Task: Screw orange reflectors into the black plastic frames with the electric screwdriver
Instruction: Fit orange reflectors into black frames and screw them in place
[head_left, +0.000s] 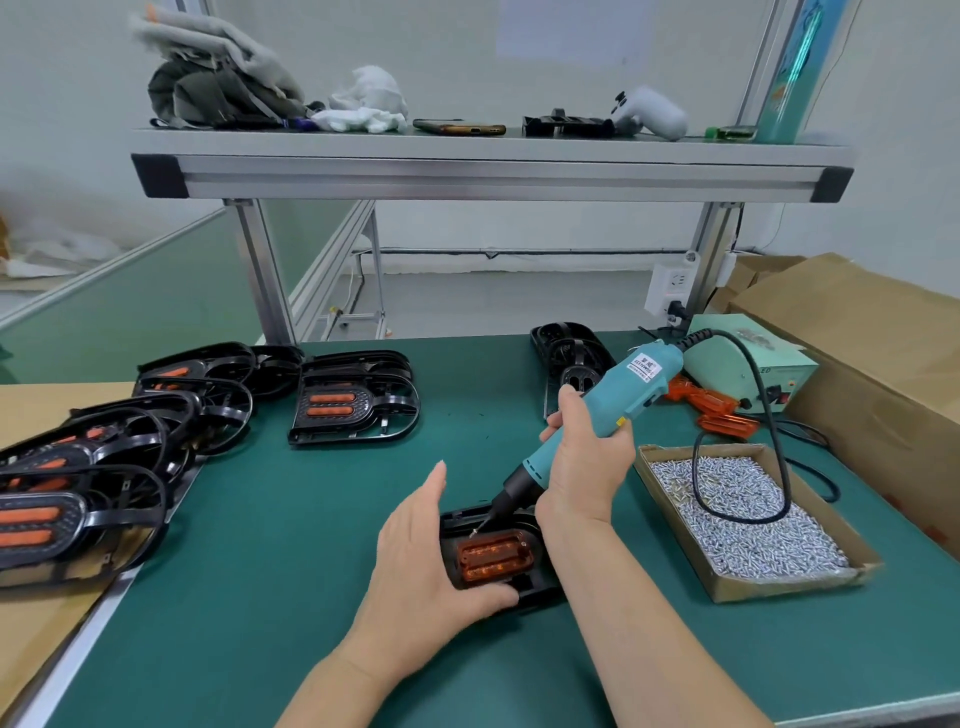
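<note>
Gripping electric screwdriver (613, 400) in right hand (582, 457), fingers wrapped tight round the teal body. Tilting it: cord end up-right, bit pointing down-left. Parking the bit tip at far-left corner of orange reflector (493, 558); contact too small to confirm. Reflector sitting in black frame (535, 584), lying flat on green mat (260, 571), near centre of bench. Bracing the frame with left hand (421, 551): fingers straight along its left side, thumb laid across near edge, pressing rather than clutching.

Trailing cord (693, 340) from the tool and looping over cardboard tray (779, 584) of screws (743, 525), just right of the right forearm. Sitting behind the tray: loose reflectors (711, 410) and power box (748, 364). Piling up at left edge: finished frames (78, 493), overlapping; single finished frame (353, 397) lying further in. Lying at back of mat, behind the tool: bare frames (571, 358). Crowding right edge: cardboard boxes (857, 338). Overhanging the bench: aluminium shelf (467, 166), carrying rags, a phone, small parts.
</note>
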